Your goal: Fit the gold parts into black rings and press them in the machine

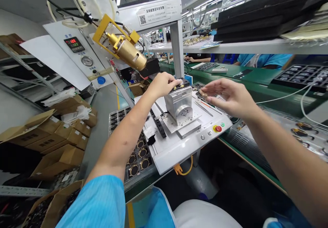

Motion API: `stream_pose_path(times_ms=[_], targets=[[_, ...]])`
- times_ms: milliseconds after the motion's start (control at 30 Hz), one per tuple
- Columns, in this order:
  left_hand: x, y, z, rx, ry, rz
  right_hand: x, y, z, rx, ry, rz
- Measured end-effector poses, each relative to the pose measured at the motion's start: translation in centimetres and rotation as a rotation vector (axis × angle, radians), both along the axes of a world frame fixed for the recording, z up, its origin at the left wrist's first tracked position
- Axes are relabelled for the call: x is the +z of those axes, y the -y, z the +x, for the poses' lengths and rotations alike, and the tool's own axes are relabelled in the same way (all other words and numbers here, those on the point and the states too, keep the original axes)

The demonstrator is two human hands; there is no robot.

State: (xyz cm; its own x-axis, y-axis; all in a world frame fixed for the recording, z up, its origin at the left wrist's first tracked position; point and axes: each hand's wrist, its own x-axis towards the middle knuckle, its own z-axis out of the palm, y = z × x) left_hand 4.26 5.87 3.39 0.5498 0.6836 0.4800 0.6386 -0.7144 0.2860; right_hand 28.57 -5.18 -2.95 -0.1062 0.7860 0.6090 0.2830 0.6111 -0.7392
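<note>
My left hand [164, 85] reaches to the top of a silver metal fixture [178, 106], its fingers bent together over the black holder [183, 82] there. What those fingers grip, if anything, is hidden; small yellowish bits show by the fingertips. To the right of the fixture, my right hand [229, 96] is raised, thumb and fingers pinched around a small gold-coloured part [203, 94]. Its exact kind is too small to make out. Below that hand, tweezers [204, 108] lie on the machine's white base [164, 156].
A brass-coloured press head [132, 54] hangs above left of the fixture. Trays of round gold-rimmed parts [133, 170] stand at left. A red emergency button [217, 128] sits at the base's front right. More parts lie in a tray [298, 132] at right; cardboard boxes [51, 132] are far left.
</note>
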Motion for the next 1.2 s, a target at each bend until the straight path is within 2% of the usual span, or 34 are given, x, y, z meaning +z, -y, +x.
stream_pose_path(times_ms=[167, 300, 400, 600, 733, 833, 933, 1000, 1067, 1100, 1133, 1200], targets=[[-1.4, 1.2, -1.0, -0.096, -0.059, 0.029, -6.7, 3.9, 3.2, -0.088, -0.214, -0.225], [-2.3, 1.7, -1.2, -0.033, -0.151, 0.072, -12.4, 5.7, 4.7, -0.174, -0.342, -0.419], [-2.3, 1.4, -1.2, -0.019, -0.189, 0.037, -15.2, 6.6, 5.2, -0.200, -0.379, -0.532], [-2.3, 0.9, -2.0, -0.090, -0.127, 0.076, -17.5, 8.2, 6.0, -0.212, -0.392, -0.615], [-2.3, 1.2, -2.1, -0.091, -0.160, 0.086, -19.0, 8.1, 6.7, -0.209, -0.325, -0.715], [-2.0, 1.1, -1.9, -0.071, -0.210, 0.081, -20.4, 6.6, 6.8, -0.220, -0.149, -0.786], [-1.8, 1.0, -2.2, -0.107, -0.198, 0.062, -21.1, 4.6, 6.2, -0.262, 0.143, -0.761], [-2.2, 1.7, -2.8, -0.132, -0.130, 0.086, -21.3, 3.6, 5.7, -0.280, 0.327, -0.733], [-3.4, 3.4, -3.6, -0.144, 0.000, 0.161, -21.4, 3.2, 5.1, -0.279, 0.442, -0.714], [-4.5, 4.7, -3.9, -0.154, 0.090, 0.206, -21.5, 3.2, 4.9, -0.282, 0.472, -0.705], [-5.9, 6.2, -4.2, -0.175, 0.182, 0.248, -21.6, 3.3, 4.6, -0.286, 0.488, -0.693], [-9.6, 9.6, -4.4, -0.255, 0.395, 0.269, -21.9, 3.5, 4.4, -0.301, 0.496, -0.673]])
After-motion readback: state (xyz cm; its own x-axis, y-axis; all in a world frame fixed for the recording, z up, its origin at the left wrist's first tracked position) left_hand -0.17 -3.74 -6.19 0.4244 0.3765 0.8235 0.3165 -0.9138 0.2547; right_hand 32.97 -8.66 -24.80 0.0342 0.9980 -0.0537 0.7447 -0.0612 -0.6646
